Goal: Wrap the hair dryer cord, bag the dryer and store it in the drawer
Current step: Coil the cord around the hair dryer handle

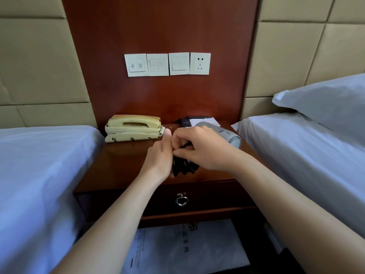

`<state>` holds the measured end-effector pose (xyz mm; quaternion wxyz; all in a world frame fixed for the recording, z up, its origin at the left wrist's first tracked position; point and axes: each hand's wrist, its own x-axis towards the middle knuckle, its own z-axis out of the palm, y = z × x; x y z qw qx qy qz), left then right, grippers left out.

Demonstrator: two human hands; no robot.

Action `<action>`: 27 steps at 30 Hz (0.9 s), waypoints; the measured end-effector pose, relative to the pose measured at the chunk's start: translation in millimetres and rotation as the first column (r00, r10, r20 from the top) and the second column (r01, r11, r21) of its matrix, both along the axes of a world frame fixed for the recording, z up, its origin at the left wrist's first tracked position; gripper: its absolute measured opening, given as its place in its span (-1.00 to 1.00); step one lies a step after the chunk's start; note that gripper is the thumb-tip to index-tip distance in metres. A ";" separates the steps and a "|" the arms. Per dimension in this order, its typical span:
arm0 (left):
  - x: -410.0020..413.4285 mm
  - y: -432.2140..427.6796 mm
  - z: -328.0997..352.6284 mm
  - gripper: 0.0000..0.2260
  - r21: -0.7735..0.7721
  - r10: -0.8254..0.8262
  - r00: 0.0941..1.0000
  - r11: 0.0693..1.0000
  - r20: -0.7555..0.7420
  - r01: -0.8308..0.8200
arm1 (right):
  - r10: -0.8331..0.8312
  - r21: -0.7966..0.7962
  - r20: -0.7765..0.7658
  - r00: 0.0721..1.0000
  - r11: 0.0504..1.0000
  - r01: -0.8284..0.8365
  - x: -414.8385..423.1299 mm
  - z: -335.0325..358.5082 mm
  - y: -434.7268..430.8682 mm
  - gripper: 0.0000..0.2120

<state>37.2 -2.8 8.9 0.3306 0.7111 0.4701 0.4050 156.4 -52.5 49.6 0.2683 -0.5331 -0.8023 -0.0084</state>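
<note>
A grey hair dryer [227, 135] lies on the wooden nightstand [118, 165], its round rear grille facing right. Its black cord [182, 167] is bunched into loops in front of it. My left hand [161, 157] grips the bundle from the left side. My right hand [203, 149] pinches the cord at the top of the bundle, fingers curled. Much of the cord and the dryer handle is hidden behind both hands. The drawer [207, 196] below the tabletop is closed, with a metal ring pull [181, 200].
A cream telephone [133, 128] stands at the back left of the nightstand. A dark small box [184, 122] and a white paper [203, 122] lie behind the dryer. Beds flank both sides; a pillow [325, 103] is at right. A white bag [183, 248] lies under the nightstand.
</note>
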 end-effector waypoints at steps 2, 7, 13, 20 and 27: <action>1.0 -0.9 -3.0 -0.36 -0.032 -0.086 0.996 0.996 0.020 0.086 | 0.005 -0.013 -0.005 1.000 1.000 -0.005 5.4 2.5 -0.5 -0.90; -1.9 -0.2 -5.0 -0.20 -0.137 -0.332 0.938 0.938 -0.097 0.318 | 0.020 -0.151 -0.025 0.999 0.988 -0.023 28.7 6.6 4.6 -0.84; -4.4 -6.6 -5.2 -0.67 -0.212 -0.482 0.835 0.874 -0.265 0.437 | 0.048 -0.412 -0.130 0.990 0.906 -0.098 49.8 -3.2 4.4 -0.95; -5.5 -4.6 -8.7 -0.67 -0.142 -0.446 0.863 0.895 -0.239 0.423 | -0.034 -0.377 -0.220 0.975 0.925 -0.052 71.0 -10.8 8.4 -0.92; -9.7 6.8 -9.3 -0.64 0.086 -0.115 0.975 0.987 -0.191 0.134 | -0.335 -0.068 -0.264 0.904 0.942 0.329 79.9 -23.9 19.7 -0.90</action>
